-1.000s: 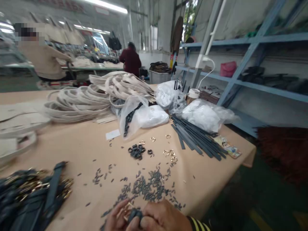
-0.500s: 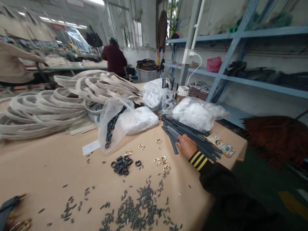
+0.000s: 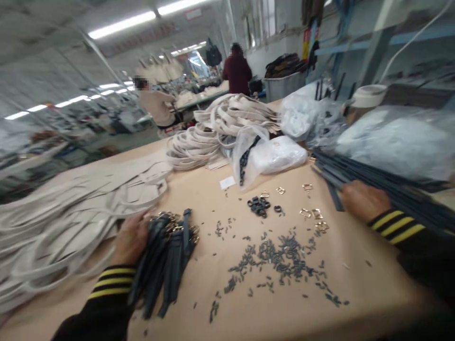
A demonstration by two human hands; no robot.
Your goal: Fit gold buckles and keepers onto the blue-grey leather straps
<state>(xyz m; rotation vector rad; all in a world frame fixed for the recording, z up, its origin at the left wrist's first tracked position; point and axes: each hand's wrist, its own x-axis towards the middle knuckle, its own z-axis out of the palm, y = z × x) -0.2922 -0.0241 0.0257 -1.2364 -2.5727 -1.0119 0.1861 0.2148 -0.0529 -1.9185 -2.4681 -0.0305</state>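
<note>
My left hand (image 3: 131,239) is closed against the left side of a bundle of dark straps with gold buckles (image 3: 170,260); its fingertips are partly hidden there. At the right, my right hand (image 3: 366,201) is closed on a dark strip (image 3: 330,177) at the edge of a pile of long dark strips (image 3: 401,194). Blur hides its fingertips. Between the hands lie loose gold buckles (image 3: 316,214), a small heap of dark loops (image 3: 259,206) and many scattered short dark pieces (image 3: 284,255).
Coiled cream straps (image 3: 81,222) spread over the left of the tan table (image 3: 284,312), with more coils (image 3: 227,116) at the back. Plastic bags (image 3: 284,154) and a white-topped container (image 3: 369,94) stand behind. Two people (image 3: 237,71) are farther off.
The view has swung left and the strap bundle is now fully in sight. My left hand has come into view at it. My right hand stays at the strip pile.
</note>
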